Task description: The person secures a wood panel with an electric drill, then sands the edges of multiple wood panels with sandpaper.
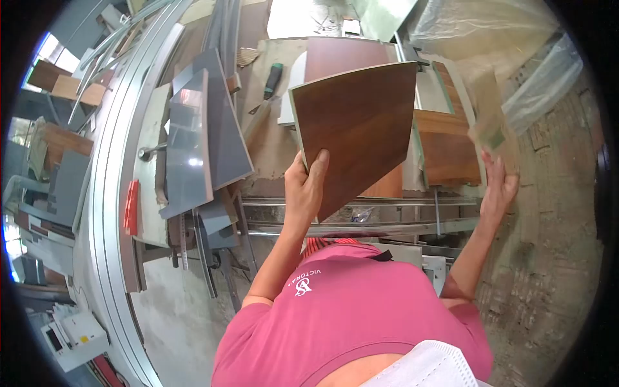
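Observation:
A dark brown wood-grain panel (361, 122) is raised and tilted in front of me. My left hand (306, 184) is closed on its lower left edge, with the thumb on the brown face. To the right, my right hand (496, 184) has its fingers stretched out beside a light brown piece (493, 116), which is blurred; whether they touch I cannot make out. Between the hands, a reddish-brown wood-grain board (448, 148) lies on the workbench. Behind the raised panel is another reddish-brown panel (348, 58), partly hidden.
Grey panels (187, 145) are stacked at the left of the bench, near a long metal rail (106, 193). A green and black handled tool (273, 80) lies behind. Clear plastic sheeting (483, 29) hangs at the back right. Metal bars (361, 228) run along the front.

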The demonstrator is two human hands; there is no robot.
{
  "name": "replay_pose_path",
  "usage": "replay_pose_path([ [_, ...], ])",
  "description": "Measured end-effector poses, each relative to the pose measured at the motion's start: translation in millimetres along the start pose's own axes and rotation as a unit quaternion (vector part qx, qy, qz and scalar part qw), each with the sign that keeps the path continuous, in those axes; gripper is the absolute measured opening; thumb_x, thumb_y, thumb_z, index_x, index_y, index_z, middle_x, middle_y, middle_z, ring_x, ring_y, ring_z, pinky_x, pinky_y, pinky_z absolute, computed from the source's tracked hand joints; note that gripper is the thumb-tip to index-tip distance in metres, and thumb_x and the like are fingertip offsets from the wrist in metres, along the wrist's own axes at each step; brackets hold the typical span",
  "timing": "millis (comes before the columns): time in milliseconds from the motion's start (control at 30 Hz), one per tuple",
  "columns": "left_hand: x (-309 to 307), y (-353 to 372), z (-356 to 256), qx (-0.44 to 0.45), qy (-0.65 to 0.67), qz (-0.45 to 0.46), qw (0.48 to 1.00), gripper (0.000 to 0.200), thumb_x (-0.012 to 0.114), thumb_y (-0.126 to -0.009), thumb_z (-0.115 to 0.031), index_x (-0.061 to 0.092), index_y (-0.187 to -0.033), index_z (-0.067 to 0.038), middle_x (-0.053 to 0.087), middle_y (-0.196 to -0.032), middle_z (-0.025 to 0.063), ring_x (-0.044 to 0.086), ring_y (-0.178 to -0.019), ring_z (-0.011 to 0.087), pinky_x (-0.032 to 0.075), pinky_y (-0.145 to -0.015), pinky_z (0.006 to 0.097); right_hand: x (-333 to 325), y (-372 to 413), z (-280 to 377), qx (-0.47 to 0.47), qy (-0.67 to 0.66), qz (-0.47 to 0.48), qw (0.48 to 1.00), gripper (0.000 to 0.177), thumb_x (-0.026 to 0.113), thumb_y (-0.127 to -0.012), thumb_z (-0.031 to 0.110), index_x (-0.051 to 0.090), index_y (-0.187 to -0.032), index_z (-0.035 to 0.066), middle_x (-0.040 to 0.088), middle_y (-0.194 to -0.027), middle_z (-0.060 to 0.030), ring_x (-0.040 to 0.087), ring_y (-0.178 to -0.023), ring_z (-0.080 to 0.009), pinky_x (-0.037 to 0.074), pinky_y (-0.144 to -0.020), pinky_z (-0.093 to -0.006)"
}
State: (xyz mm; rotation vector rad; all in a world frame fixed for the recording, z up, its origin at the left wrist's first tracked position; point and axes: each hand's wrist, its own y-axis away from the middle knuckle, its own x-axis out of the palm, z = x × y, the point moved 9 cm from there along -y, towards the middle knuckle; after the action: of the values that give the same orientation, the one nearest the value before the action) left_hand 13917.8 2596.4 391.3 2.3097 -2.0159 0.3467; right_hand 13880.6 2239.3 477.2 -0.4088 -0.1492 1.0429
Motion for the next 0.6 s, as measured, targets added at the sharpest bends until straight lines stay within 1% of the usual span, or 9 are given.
replay_pose_path([
  [67, -12.2, 12.9, -20.2, 0.029, -0.060, -0.002, 0.998, 0.028, 0.054, -0.091, -0.022, 0.055, -0.104, 0.003, 0.056, -0.068, -0.0005, 0.047, -0.062, 0.0059, 0.041, -0.055, 0.0230, 51.1, -2.6, 25.1, -0.053, 0.066, 0.046, 0.995, 0.023, 0.051, -0.091, 0.011, 0.056, -0.109, -0.003, 0.061, -0.108, -0.0120, 0.058, -0.101, -0.0191, 0.046, -0.089, -0.0311],
  [100, -15.1, 18.9, -31.9, 0.056, -0.117, 0.003, 0.992, 0.027, 0.054, -0.091, -0.020, 0.055, -0.104, 0.003, 0.056, -0.065, 0.0003, 0.046, -0.059, 0.0060, 0.040, -0.053, 0.0231, 88.0, 3.7, 57.6, -0.174, 0.093, 0.096, 0.976, 0.024, 0.052, -0.088, 0.008, 0.056, -0.110, -0.002, 0.059, -0.111, -0.0136, 0.057, -0.104, -0.0228, 0.042, -0.093, -0.0343],
  [133, -15.4, 24.0, -45.8, 0.095, -0.153, 0.001, 0.984, 0.025, 0.055, -0.090, -0.016, 0.056, -0.106, 0.002, 0.056, -0.065, 0.0051, 0.045, -0.060, 0.0067, 0.040, -0.054, 0.0235, 124.0, 18.5, 90.0, -0.292, 0.118, 0.142, 0.938, 0.025, 0.054, -0.086, 0.005, 0.056, -0.110, -0.001, 0.058, -0.115, -0.0151, 0.055, -0.108, -0.0264, 0.039, -0.098, -0.0376],
  [200, -19.1, 29.7, -51.8, 0.091, -0.155, 0.007, 0.984, 0.025, 0.055, -0.090, -0.015, 0.055, -0.108, 0.002, 0.056, -0.066, 0.0064, 0.045, -0.060, 0.0070, 0.041, -0.055, 0.0238, 173.7, 43.7, 135.9, -0.395, 0.119, 0.194, 0.890, 0.025, 0.060, -0.077, 0.001, 0.060, -0.102, 0.002, 0.061, -0.107, -0.0159, 0.056, -0.107, -0.0298, 0.040, -0.096, -0.0408],
  [233, -20.2, 31.6, -52.6, 0.085, -0.153, 0.018, 0.984, 0.025, 0.056, -0.089, -0.014, 0.055, -0.110, 0.001, 0.056, -0.066, 0.0077, 0.046, -0.060, 0.0073, 0.042, -0.055, 0.0242, 183.2, 44.8, 141.1, -0.398, 0.115, 0.194, 0.889, 0.025, 0.060, -0.077, 0.001, 0.060, -0.102, 0.002, 0.061, -0.107, -0.0159, 0.056, -0.107, -0.0298, 0.040, -0.096, -0.0408],
  [300, -27.3, 33.2, -51.7, 0.087, -0.169, 0.020, 0.981, 0.027, 0.056, -0.089, -0.013, 0.055, -0.112, 0.000, 0.058, -0.068, 0.0083, 0.047, -0.061, 0.0073, 0.042, -0.056, 0.0240, 211.8, 56.8, 148.1, -0.439, 0.124, 0.284, 0.843, 0.029, 0.064, -0.073, 0.004, 0.062, -0.102, 0.009, 0.063, -0.105, -0.0072, 0.058, -0.103, -0.0250, 0.042, -0.093, -0.0386],
  [333, -29.4, 33.8, -50.4, 0.087, -0.166, 0.018, 0.982, 0.027, 0.056, -0.089, -0.013, 0.054, -0.113, 0.000, 0.059, -0.069, 0.0090, 0.047, -0.061, 0.0076, 0.043, -0.057, 0.0239, 217.8, 56.4, 144.8, -0.423, 0.116, 0.297, 0.848, 0.029, 0.064, -0.072, 0.005, 0.063, -0.101, 0.011, 0.063, -0.105, -0.0043, 0.058, -0.104, -0.0232, 0.041, -0.095, -0.0406],
  [467, -39.2, 37.0, -43.9, 0.102, -0.170, 0.011, 0.980, 0.028, 0.055, -0.089, -0.013, 0.054, -0.114, 0.000, 0.061, -0.073, 0.0111, 0.050, -0.062, 0.0088, 0.044, -0.058, 0.0242, 223.9, 43.5, 120.9, -0.416, 0.196, 0.290, 0.840, 0.033, 0.062, -0.073, 0.002, 0.064, -0.103, 0.015, 0.063, -0.105, -0.0031, 0.058, -0.104, -0.0220, 0.040, -0.097, -0.0400],
  [600, -43.9, 40.0, -38.6, 0.111, -0.149, 0.004, 0.983, 0.027, 0.055, -0.089, -0.012, 0.054, -0.113, -0.001, 0.061, -0.072, 0.0098, 0.049, -0.062, 0.0085, 0.043, -0.058, 0.0239, 222.5, 3.6, 62.7, -0.396, 0.250, 0.255, 0.846, 0.033, 0.061, -0.075, 0.003, 0.062, -0.106, 0.013, 0.063, -0.106, -0.0056, 0.058, -0.102, -0.0241, 0.041, -0.095, -0.0389],
])
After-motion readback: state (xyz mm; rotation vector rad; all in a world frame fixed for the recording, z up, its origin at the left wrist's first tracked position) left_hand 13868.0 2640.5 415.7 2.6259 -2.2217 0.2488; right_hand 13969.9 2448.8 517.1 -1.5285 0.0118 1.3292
